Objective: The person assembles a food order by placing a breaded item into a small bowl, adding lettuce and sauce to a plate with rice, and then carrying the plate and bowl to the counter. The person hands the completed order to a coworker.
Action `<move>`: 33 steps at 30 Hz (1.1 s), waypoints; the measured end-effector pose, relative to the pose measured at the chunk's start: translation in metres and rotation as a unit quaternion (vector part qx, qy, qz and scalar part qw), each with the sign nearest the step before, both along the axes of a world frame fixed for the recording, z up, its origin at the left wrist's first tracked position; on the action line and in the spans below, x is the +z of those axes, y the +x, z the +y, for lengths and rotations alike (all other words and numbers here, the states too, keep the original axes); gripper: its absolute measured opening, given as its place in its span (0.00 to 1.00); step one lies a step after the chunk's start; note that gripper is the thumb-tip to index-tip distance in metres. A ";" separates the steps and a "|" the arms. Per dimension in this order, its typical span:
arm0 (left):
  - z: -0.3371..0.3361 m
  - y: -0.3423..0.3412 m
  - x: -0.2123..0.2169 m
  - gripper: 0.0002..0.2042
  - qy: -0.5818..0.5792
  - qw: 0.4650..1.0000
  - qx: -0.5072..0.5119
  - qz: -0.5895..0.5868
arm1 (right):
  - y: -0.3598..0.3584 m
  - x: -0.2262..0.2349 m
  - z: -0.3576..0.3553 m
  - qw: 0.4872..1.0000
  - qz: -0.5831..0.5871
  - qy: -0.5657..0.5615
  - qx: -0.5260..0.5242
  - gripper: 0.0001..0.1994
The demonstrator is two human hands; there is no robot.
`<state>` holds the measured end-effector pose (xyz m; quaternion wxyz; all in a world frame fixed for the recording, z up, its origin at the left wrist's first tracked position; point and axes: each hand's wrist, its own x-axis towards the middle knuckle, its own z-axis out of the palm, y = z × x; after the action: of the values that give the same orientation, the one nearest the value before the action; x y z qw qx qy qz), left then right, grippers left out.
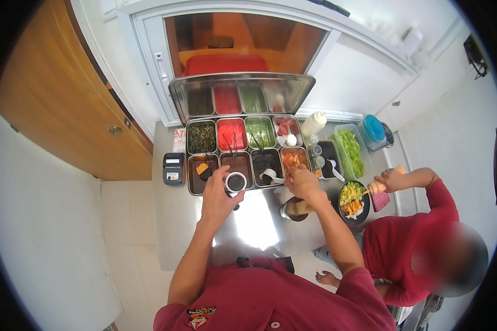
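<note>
Work at a shiny grey steel counter (185,226). Holds a small round white-rimmed cup (236,173) with dark contents in the left hand (220,198), thumb and fingers curved about its sides, near the front edge of a rectangular set of steel food pans (217,138). Reaches with the right hand (305,185) to the front right part of the same set, fingers bunched narrow beside the handle end of a white plastic spoon (268,173); cannot tell whether gripping it. Has, beneath the right wrist, a round jar with brown contents (296,214), partly hidden.

Faces, in the back row from left to right, dark green shredded food (201,138), bright red-pink food (229,132), pale green cut pieces (258,132) and a white scoop (290,139) over pinkish food. Has orange chopped food (291,159) in the front row, close to the right hand, and a long steel lid (242,94) raised behind the pans. Has a black handheld device (174,174) to the left, a white squeeze bottle (313,124) and a clear box of shredded lettuce (349,151) to the right.

Shares the counter with a co-worker in a dark red shirt (397,243), one hand (393,180) wrapped round an orange-pink squeeze bottle (378,186), pointed toward a round black bowl (365,215) of greens, orange food and white rice.
</note>
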<state>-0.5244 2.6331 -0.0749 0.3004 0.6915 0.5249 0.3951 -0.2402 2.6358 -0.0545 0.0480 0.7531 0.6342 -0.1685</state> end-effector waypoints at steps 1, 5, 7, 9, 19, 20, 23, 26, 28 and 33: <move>0.000 -0.003 0.001 0.38 0.009 1.000 0.002 0.006 | 0.000 0.008 0.004 1.000 0.004 0.001 -0.002 0.18; 0.003 -0.015 0.006 0.38 0.015 1.000 0.007 0.006 | 0.010 0.036 0.030 0.994 0.045 0.096 0.004 0.19; 0.005 -0.021 0.011 0.35 0.035 0.999 0.022 0.019 | 0.017 0.046 0.055 0.987 0.027 0.157 -0.005 0.21; 0.007 -0.026 0.015 0.34 0.018 0.999 0.031 0.034 | 0.025 0.053 0.075 0.965 0.028 0.261 0.001 0.22; 0.026 -0.050 0.024 0.28 0.077 0.994 0.064 0.054 | 0.051 0.091 0.189 0.887 -0.046 0.459 0.003 0.35; 0.028 -0.051 0.025 0.28 0.077 0.993 0.068 0.058 | 0.053 0.093 0.197 0.881 -0.062 0.470 0.007 0.34; 0.035 -0.053 0.028 0.28 0.069 0.993 0.076 0.057 | 0.062 0.094 0.218 0.905 -0.074 0.420 0.002 0.30; 0.042 -0.053 0.030 0.28 0.077 0.992 0.079 0.063 | 0.071 0.091 0.229 0.902 -0.083 0.423 0.014 0.19; 0.048 -0.053 0.032 0.28 0.087 0.991 0.079 0.066 | 0.078 0.091 0.234 0.904 -0.078 0.419 0.027 0.16; 0.059 -0.052 0.040 0.27 0.017 0.996 0.074 0.049 | 0.103 0.088 0.237 0.905 -0.047 0.421 0.032 0.13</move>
<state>-0.5768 2.6919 -0.0354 0.2324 0.6745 0.5816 0.3909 -0.1370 2.8728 0.0336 -0.2386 0.6897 0.6667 0.1512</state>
